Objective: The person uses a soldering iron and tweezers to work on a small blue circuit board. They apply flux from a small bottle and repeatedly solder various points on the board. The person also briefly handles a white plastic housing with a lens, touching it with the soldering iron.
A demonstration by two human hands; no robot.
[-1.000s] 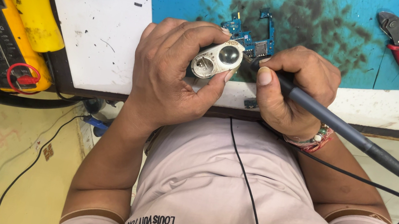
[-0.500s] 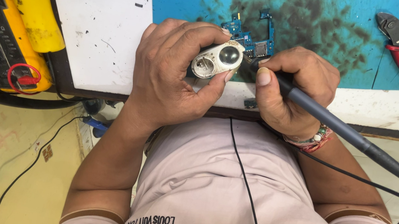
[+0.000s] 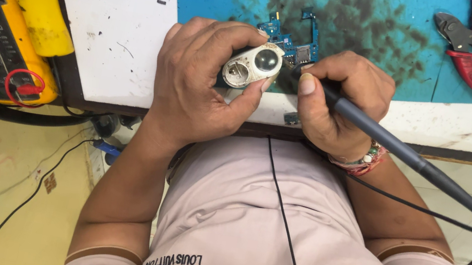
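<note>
Hands barely moved since a moment ago; left hand (image 3: 202, 84) still gripping small silver magnifier (image 3: 252, 64); right hand (image 3: 338, 102) still gripping soldering iron (image 3: 401, 152) over blue board (image 3: 294, 42); slow, careful work.

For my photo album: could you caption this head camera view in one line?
Left hand grips a small silver loupe while right hand holds a soldering iron at a blue circuit board.
</note>
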